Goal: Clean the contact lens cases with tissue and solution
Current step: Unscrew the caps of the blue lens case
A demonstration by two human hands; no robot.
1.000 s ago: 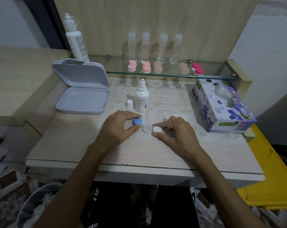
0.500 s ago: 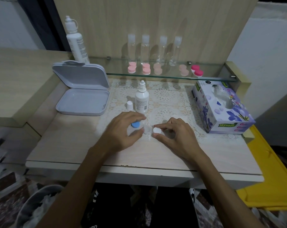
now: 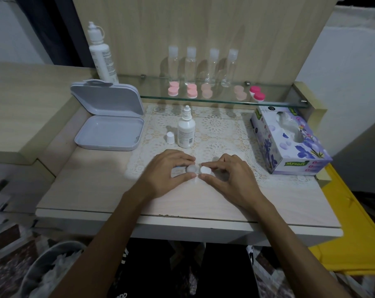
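White plastic everywhere, so easy to lose track. Far left, a bin (image 3: pixel 53 274) under the desk (image 3: pixel 96 190), stuffed with crumpled tissue. On the desk, a grey box (image 3: pixel 111 134) lying open, a tall bottle (image 3: pixel 101 54) behind it. Further along, a small cap (image 3: pixel 170 137) off and standing just beside the solution (image 3: pixel 186 131), nozzle bare: one nudge from a wrist and over it goes, spilling onto the lace mat (image 3: pixel 223 130).

Centre, the lens case (image 3: pixel 198 169) flat on the desk at the mat's near edge. Left hand (image 3: pixel 167 171) curled round its left well, thumb and fingers pinching; a sliver of blue under the fingers, probably the unscrewed lid, though too hidden to be sure. Right hand (image 3: pixel 229 175) pinching the white lid (image 3: pixel 204 169) on the right well. Risks here: a twist with too loose a hold on the base, sending the case skidding; a freed lid rolling off the front edge toward the bin.

Right, the tissue box (image 3: pixel 289 147), well apart from both hands, a reach across the mat. Up on the glass shelf (image 3: pixel 203 100), pink cases (image 3: pixel 192 91) waiting, near the lip.
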